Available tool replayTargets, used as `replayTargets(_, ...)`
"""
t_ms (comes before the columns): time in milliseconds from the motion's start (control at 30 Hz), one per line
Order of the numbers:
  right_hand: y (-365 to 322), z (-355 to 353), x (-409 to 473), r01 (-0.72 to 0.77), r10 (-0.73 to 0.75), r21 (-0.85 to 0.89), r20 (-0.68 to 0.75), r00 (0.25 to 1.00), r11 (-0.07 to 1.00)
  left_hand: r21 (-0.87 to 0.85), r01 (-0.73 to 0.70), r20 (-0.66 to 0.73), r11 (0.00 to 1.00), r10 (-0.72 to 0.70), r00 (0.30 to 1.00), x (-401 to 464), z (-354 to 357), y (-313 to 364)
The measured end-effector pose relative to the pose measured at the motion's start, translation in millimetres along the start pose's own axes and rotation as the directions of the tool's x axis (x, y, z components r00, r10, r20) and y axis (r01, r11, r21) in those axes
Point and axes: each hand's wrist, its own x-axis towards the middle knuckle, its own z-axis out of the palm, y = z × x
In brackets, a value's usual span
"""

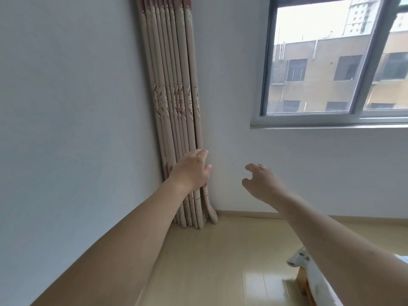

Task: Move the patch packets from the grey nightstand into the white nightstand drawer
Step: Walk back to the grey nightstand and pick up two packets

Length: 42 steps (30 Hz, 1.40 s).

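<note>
No patch packets and neither nightstand appear in the head view. Both of my arms are stretched forward toward the room's corner. My left hand (191,171) is raised in front of the gathered curtain, fingers loosely curled, holding nothing. My right hand (259,182) hovers in front of the white wall below the window, fingers bent and apart, with nothing in it.
A pink and beige pleated curtain (174,89) hangs in the corner down to the light wooden floor (220,261). A grey-framed window (331,62) is at upper right. A bed corner (302,259) with white patterned bedding shows at lower right.
</note>
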Motion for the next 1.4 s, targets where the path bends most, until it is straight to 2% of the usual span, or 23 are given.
replayTargets(167,35.5,22.0,128.8,-0.07,0.069,-0.04,-0.037,0.997,0.997,-0.002,-0.086,0.034,0.996,0.086,0.996,140.4,66.2,-36.5)
replayTargets(300,63.7,11.0,232.8,-0.171,0.164,-0.073,-0.088,0.982,0.983,-0.043,-0.151,0.07,0.988,0.154,0.986,264.7,100.2,-49.9)
replayTargets(433,104.7,-9.2,320.8,-0.264,0.249,-0.086,-0.15,0.957,0.961,-0.099,-0.23,0.047,0.968,0.235,0.971,378.5,137.4,-32.9)
replayTargets(567,170.6,-19.3,389.9,-0.356,0.34,-0.075,-0.166,0.925,0.931,-0.148,-0.322,0.127,0.935,0.341,0.931,464.2,199.3,7.2)
replayTargets(700,253.9,-33.1,457.0,-0.442,0.423,-0.082,-0.179,0.888,0.893,-0.189,-0.409,0.162,0.893,0.439,0.884,554.3,267.0,58.6)
replayTargets(833,335.4,-65.8,516.4,-0.524,0.497,-0.064,-0.241,0.834,0.849,-0.241,-0.45,0.139,0.86,0.489,0.861,641.3,318.4,114.2)
replayTargets(1000,438.5,-137.8,581.5,-0.639,0.597,-0.017,-0.336,0.728,0.769,-0.287,-0.554,0.119,0.782,0.603,0.789,758.9,365.3,218.1)
replayTargets(1267,586.9,-206.0,638.2,-0.768,0.722,0.05,-0.387,0.574,0.638,-0.375,-0.706,0.125,0.601,0.787,0.604,871.8,468.7,379.9)
replayTargets(1400,671.5,-239.0,666.5,-0.826,0.768,0.083,-0.43,0.475,0.557,-0.4,-0.786,0.087,0.471,0.874,0.479,929.1,521.9,461.5)
